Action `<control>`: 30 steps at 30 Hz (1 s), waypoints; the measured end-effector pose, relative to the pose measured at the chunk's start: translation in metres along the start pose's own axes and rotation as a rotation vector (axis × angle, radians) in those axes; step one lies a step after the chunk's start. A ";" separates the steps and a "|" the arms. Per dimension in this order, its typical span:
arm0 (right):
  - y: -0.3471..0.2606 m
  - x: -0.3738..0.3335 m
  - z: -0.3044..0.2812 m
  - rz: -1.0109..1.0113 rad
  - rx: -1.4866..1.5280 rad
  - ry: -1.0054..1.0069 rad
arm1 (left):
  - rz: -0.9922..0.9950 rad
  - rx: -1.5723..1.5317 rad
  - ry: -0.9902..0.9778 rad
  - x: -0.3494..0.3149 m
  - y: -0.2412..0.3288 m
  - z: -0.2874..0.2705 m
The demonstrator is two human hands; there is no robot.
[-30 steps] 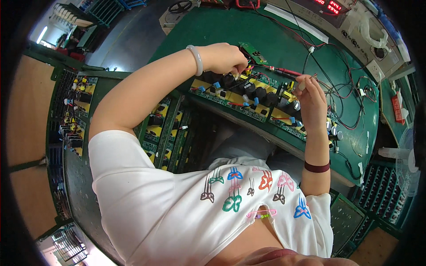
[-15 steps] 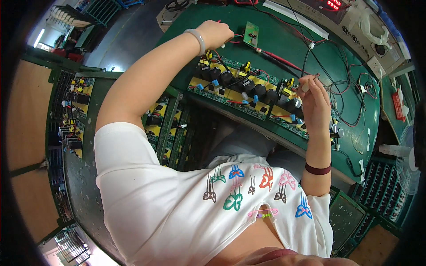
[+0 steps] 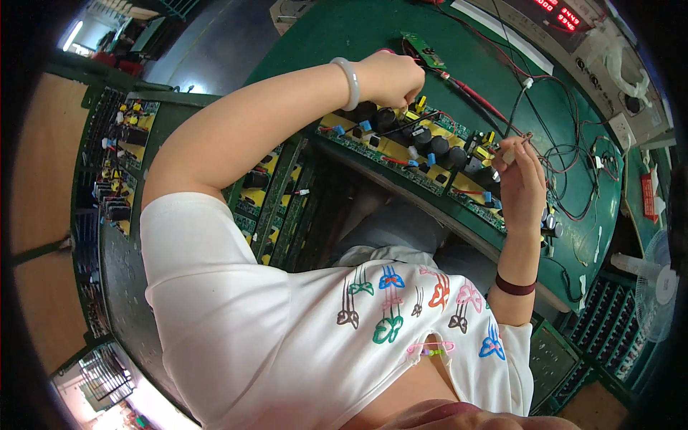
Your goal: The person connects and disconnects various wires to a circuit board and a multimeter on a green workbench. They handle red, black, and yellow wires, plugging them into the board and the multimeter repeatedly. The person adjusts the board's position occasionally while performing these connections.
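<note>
My left hand (image 3: 394, 80), closed, hovers over the left part of a row of green circuit boards (image 3: 390, 159). A small pale connector tip shows under its fingers, and a wire from the hand runs toward a little green board (image 3: 424, 51) lying behind it. At the right end of the row my right hand (image 3: 522, 175) is raised, thumb and fingers pinching a small pale connector (image 3: 507, 154) with a thin lead. The boards carry black capacitors (image 3: 438, 145), yellow parts and blue connectors. Whether either connector touches a board is hidden.
A red and black test probe (image 3: 469, 93) lies behind the boards. Tangled cables (image 3: 566, 158) cover the right side of the green table (image 3: 322, 43). An instrument with a red display (image 3: 559, 14) stands at the far right, a fan (image 3: 656, 279) below it.
My left hand has moved right and nearer, from beside the boards' far left corner to over them. The little green board has shifted and turned. My right hand stays near the row's right end.
</note>
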State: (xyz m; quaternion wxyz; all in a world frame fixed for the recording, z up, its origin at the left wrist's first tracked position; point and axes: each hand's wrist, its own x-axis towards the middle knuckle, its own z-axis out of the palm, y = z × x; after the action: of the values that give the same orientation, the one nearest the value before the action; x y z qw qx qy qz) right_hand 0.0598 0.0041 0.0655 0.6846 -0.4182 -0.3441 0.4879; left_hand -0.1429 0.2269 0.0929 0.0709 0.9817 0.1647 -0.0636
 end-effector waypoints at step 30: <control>0.009 0.005 -0.001 0.072 -0.037 -0.029 | -0.056 0.138 -0.035 0.012 0.008 0.009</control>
State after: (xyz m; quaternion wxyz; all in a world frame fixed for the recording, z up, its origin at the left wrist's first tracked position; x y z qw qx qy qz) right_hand 0.0587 0.0098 0.0567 0.6537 -0.4356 -0.3479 0.5118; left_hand -0.1299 0.2216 0.0833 0.0042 0.9780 0.1859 -0.0941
